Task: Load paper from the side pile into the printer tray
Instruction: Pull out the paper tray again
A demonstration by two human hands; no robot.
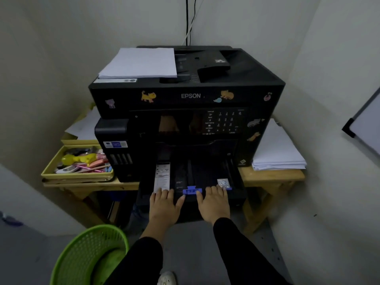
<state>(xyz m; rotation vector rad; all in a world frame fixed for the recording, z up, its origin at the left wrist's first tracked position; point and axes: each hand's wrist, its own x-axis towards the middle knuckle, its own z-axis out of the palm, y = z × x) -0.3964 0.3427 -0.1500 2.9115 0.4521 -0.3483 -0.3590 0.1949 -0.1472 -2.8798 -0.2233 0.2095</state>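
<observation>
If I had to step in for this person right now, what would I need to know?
Left hand and right hand: both open, fingers flat on the front edge of the pulled-out printer tray, either side of its blue guide.
Paper pile lies on the wooden table right of the Epson printer, untouched.
Done: tray out, no paper in it.
Left: fetch sheets, lay them in, push the tray shut.

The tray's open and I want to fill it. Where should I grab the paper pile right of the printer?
Probably its front edge, coming from the front with the right hand. The paper pile lies flat with its left side beside the printer, but the front edge faces you, slightly fanned, so fingers can slide under a batch, thumb on top.
</observation>
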